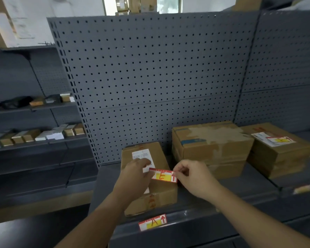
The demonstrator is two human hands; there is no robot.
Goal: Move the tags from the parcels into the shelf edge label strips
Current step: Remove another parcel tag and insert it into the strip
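Note:
A red, yellow and white tag [162, 175] marked "E" hovers over the left cardboard parcel [156, 194]. My left hand [136, 174] pinches its left end and my right hand [191, 174] pinches its right end. Another tag [152, 222] marked "A" sits in the shelf edge label strip [195, 218] below that parcel. A third tag [280, 139] lies on top of the right parcel [279, 154]. The middle parcel [211, 145] shows no tag on its top.
The three parcels stand on a grey shelf [254, 178] backed by a pegboard [150, 68]. A further label [304, 189] sits blurred in the strip at the right. Shelves at the left hold several small boxes [32, 135].

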